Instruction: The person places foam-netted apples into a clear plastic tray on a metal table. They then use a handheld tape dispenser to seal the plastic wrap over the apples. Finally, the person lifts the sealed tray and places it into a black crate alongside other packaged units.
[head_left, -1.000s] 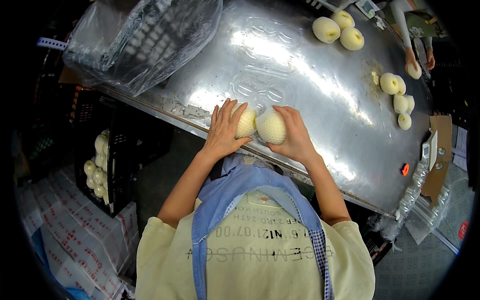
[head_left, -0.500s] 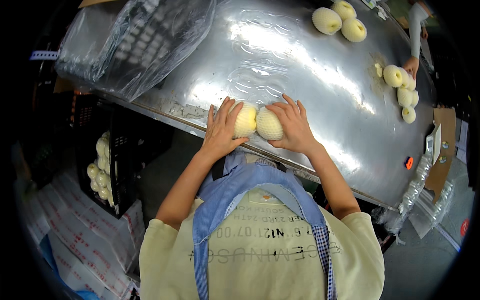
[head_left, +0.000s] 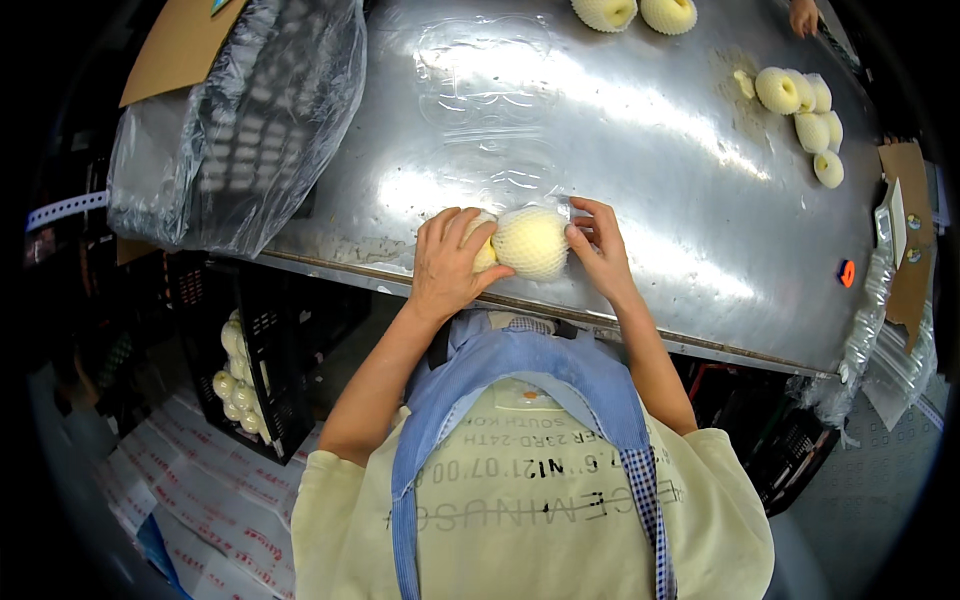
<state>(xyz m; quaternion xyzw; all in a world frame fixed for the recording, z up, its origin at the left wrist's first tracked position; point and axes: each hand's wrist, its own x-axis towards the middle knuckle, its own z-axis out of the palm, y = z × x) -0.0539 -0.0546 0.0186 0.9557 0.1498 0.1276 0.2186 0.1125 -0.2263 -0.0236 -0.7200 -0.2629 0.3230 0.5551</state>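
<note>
Read as a clock face centred on two round, pale-yellow fruits in stretchy foam-net sleeves, with twelve toward the top, the pair sits side by side near the near edge of the grey metal worktop (head_left: 690, 230). The left hand (head_left: 447, 262) curves over the nine o'clock fruit (head_left: 484, 240), its fingers closed around that fruit and partly covering it, while its thumb reaches to the lower edge of the three o'clock fruit (head_left: 533, 243). The right hand (head_left: 598, 248) is at that second fruit's three o'clock side, fingers bent with a narrow gap between thumb and forefinger; the thumb tip is at the foam, though whether it presses there I cannot tell.

At twelve o'clock, clear moulded plastic trays (head_left: 487, 80) lie flat on the worktop. More foam-netted fruits (head_left: 669, 13) are at one o'clock, and a cluster of similar fruits (head_left: 813, 131) at two, with a co-worker's hand (head_left: 804, 17) beyond it. An orange-red ring-shaped object (head_left: 847, 273) lies at three o'clock. At ten, a clear plastic bag (head_left: 250, 150) stands beside a brown cardboard flap (head_left: 185, 50). At eight, below worktop level, a black plastic crate (head_left: 262, 350) holds pale wrapped fruits (head_left: 240, 395).
</note>
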